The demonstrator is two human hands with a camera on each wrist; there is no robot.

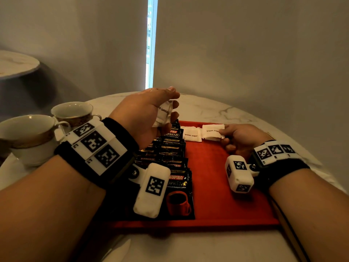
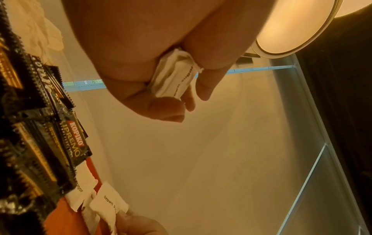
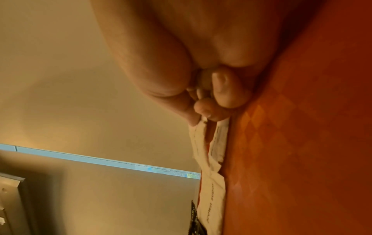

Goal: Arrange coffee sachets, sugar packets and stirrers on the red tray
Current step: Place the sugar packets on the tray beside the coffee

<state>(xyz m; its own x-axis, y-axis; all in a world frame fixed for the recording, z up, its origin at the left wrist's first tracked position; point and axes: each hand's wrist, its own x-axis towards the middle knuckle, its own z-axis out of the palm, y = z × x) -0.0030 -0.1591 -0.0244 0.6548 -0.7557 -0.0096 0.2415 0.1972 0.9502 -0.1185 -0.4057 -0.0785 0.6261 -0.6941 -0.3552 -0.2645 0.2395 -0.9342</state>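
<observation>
A red tray (image 1: 209, 186) lies on the marble table. Black coffee sachets (image 1: 170, 157) overlap in a row down its left side. My left hand (image 1: 151, 112) is raised above the tray's far left and grips a small stack of white brown-sugar packets (image 1: 164, 114), also seen from the left wrist (image 2: 175, 77). My right hand (image 1: 238, 137) rests at the tray's far edge, pinching the right end of a brown-sugar packet (image 1: 212, 131). Another sugar packet (image 1: 190, 135) lies flat to its left. From the right wrist, the pinched packet (image 3: 201, 138) hangs over the tray (image 3: 302, 143). I see no stirrers.
Two gold-rimmed teacups (image 1: 32, 137) (image 1: 75, 112) stand left of the tray, close to my left wrist. A second round table (image 1: 17, 63) is at the far left. Grey blinds with a narrow window gap (image 1: 151, 42) back the table. A dark strip (image 1: 289, 229) borders the tray's right.
</observation>
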